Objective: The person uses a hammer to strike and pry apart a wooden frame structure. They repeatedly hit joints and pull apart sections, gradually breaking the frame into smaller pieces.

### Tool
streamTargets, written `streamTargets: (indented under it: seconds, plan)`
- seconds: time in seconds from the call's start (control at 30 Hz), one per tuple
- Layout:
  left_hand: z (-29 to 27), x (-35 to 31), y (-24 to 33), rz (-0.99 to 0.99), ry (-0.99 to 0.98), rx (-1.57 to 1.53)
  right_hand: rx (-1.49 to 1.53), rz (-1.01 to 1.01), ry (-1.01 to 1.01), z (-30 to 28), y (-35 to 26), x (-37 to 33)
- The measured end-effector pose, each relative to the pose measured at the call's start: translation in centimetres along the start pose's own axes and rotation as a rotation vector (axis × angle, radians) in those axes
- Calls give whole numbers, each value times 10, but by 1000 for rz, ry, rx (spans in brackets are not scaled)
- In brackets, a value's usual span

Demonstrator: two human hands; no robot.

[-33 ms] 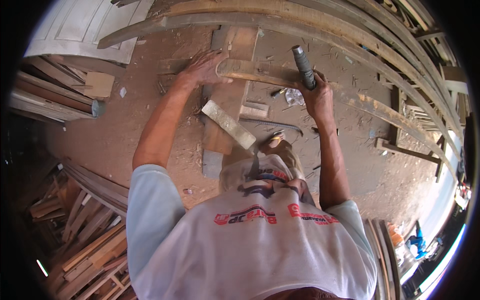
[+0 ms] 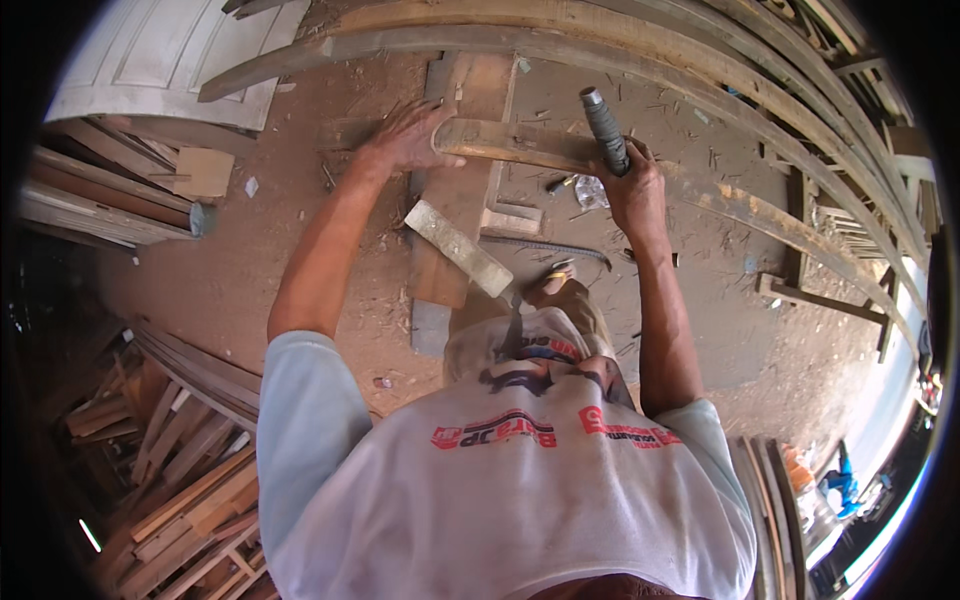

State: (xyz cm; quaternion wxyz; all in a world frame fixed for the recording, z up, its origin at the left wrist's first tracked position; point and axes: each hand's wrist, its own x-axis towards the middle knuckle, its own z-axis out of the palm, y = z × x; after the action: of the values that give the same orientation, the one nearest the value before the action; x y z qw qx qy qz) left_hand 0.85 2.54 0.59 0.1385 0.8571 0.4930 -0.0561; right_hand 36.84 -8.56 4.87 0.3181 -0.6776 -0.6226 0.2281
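Observation:
A long wooden plank [image 2: 520, 143] runs crosswise in front of me, above the floor. My left hand [image 2: 405, 142] is closed across its left part, the thumb at the near edge and the fingers over the far side. On the right, my right hand [image 2: 638, 195] grips a dark, tape-wrapped round handle [image 2: 603, 122] that points up and away; the tool's other end is hidden. The same hand rests against the plank. Below the plank, a short pale wooden block [image 2: 458, 248] lies slanted over a flat brown board [image 2: 440, 275].
Long timbers [image 2: 480, 42] stretch across the far side and curve down the right. A white panelled door [image 2: 165, 60] is at the far left. Offcuts [image 2: 195, 520] are heaped at the near left. A dark metal bar [image 2: 550, 245] and a clear plastic piece [image 2: 590, 193] lie on the floor.
The view has shifted very slightly. Both hands keep their places on the plank and the handle.

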Motion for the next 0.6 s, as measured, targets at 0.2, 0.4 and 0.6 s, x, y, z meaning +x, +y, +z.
streamTargets:
  seconds: [0.2, 0.4, 0.6]
  plan:
    - [-15, -1, 96, 307, 407, -229, 23, 95, -11, -1, -2, 5]
    - [-23, 12, 123, 261, 361, -118, 65, 22, 25, 1, 9, 4]
    - [-42, 21, 126, 338, 205, 83, 105, 1, 57, 4, 16, 1]
